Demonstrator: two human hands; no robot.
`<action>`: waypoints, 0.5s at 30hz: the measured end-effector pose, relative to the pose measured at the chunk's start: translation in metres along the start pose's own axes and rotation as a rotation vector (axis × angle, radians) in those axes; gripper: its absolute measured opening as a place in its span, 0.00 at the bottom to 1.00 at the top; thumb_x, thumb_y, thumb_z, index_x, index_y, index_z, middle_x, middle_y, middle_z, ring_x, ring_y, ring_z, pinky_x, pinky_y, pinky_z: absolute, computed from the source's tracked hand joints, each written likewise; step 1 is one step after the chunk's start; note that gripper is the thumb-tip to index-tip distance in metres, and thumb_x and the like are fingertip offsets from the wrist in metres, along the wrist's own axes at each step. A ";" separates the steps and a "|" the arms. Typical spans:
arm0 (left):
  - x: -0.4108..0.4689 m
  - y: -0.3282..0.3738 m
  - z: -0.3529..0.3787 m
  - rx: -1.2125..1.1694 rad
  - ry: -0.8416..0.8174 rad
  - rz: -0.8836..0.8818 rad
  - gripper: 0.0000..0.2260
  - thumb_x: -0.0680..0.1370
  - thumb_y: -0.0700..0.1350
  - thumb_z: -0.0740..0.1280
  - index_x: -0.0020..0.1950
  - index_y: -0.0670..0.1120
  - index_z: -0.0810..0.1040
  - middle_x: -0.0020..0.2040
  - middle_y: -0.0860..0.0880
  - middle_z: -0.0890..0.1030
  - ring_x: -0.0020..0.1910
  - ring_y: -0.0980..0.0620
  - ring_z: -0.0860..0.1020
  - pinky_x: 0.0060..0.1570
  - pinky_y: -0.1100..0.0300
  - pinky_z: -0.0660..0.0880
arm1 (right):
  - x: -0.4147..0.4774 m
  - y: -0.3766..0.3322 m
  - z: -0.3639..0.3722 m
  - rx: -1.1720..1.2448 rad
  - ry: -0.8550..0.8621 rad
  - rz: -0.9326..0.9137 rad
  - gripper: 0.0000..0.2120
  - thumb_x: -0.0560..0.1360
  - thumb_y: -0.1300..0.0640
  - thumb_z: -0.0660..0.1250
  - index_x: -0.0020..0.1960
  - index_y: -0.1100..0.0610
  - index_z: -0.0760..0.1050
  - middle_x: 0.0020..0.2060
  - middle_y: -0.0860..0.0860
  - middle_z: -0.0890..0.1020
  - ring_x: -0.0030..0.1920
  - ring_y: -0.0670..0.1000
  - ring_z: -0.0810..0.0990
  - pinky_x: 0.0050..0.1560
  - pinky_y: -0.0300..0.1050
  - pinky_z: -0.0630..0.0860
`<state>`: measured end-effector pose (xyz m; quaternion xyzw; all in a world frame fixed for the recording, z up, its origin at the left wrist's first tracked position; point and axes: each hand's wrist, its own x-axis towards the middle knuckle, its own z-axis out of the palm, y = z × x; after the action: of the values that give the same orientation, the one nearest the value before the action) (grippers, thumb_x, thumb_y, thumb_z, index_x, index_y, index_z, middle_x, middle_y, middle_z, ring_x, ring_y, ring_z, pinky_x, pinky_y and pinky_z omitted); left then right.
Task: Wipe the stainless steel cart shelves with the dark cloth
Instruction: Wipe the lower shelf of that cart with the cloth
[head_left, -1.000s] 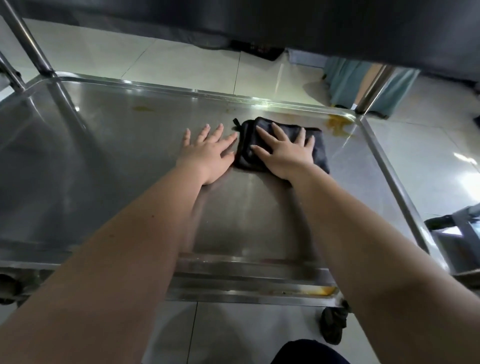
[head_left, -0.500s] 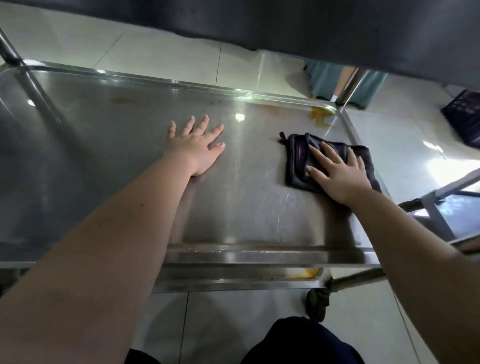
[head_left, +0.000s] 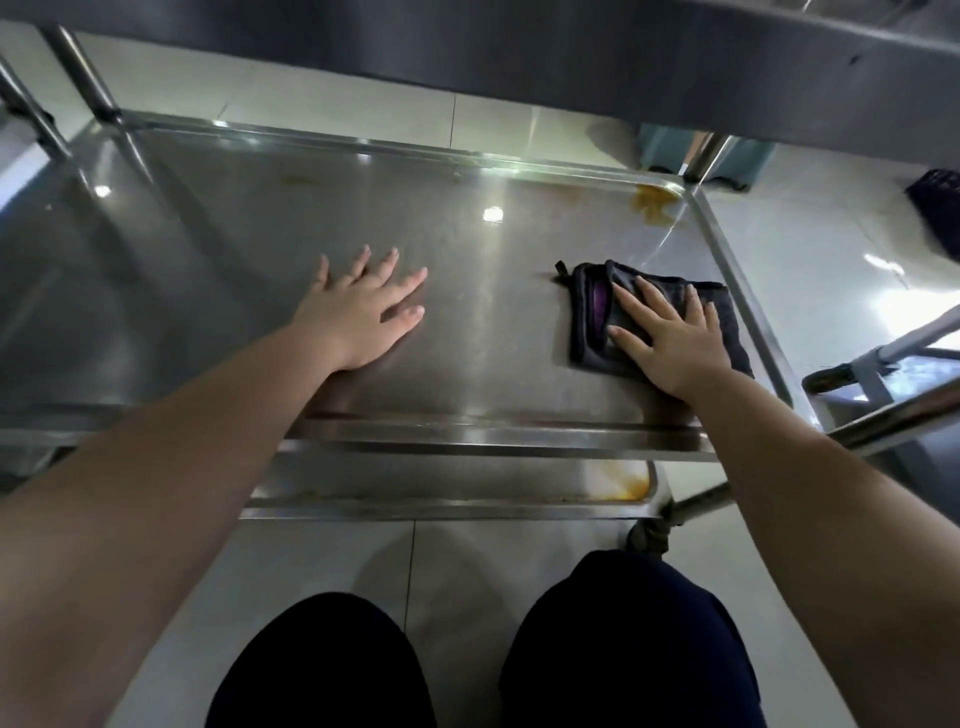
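Middle shelf (head_left: 467, 249) of the stainless steel cart: the right hand (head_left: 670, 343) presses flat on the folded dark cloth (head_left: 584, 338) at 3 o'clock, beside the right rim (head_left: 733, 280), while the left hand (head_left: 363, 317) rests released on bare steel near centre. The orange-brown stain (head_left: 652, 205) in the 1 o'clock corner lies beyond the cloth, so a short stroke could miss it; pinned only by a flat palm, the cloth may bunch against the rim.

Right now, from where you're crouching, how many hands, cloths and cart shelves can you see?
Hands: 2 (left hand flat on bare steel, right hand flat on the cloth)
Dark cloth: 1
Shelves: 3 (upper shelf, middle shelf, lower shelf)
Total: 6
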<state>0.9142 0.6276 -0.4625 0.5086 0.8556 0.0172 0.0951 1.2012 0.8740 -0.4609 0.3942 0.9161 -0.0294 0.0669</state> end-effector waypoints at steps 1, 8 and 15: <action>-0.006 -0.005 0.001 0.014 0.007 -0.014 0.25 0.81 0.65 0.43 0.78 0.66 0.45 0.81 0.54 0.43 0.80 0.47 0.41 0.75 0.39 0.37 | -0.001 -0.001 -0.001 -0.001 -0.008 0.003 0.33 0.72 0.26 0.40 0.76 0.30 0.42 0.79 0.39 0.47 0.79 0.62 0.43 0.77 0.60 0.40; -0.005 -0.005 0.008 0.014 0.045 -0.050 0.23 0.82 0.63 0.43 0.78 0.68 0.44 0.81 0.56 0.43 0.80 0.49 0.41 0.75 0.38 0.38 | -0.035 -0.113 0.000 0.049 -0.005 -0.129 0.31 0.76 0.28 0.47 0.76 0.30 0.43 0.79 0.40 0.45 0.77 0.66 0.39 0.74 0.66 0.37; -0.010 -0.010 0.006 0.013 0.024 -0.049 0.23 0.83 0.59 0.45 0.77 0.69 0.44 0.81 0.57 0.42 0.80 0.51 0.41 0.75 0.41 0.37 | -0.059 -0.148 0.004 0.074 -0.015 -0.229 0.31 0.76 0.27 0.46 0.76 0.29 0.42 0.79 0.39 0.45 0.78 0.63 0.38 0.75 0.63 0.34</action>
<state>0.9114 0.6141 -0.4681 0.4880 0.8689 0.0155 0.0819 1.1342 0.7298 -0.4563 0.2890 0.9529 -0.0737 0.0555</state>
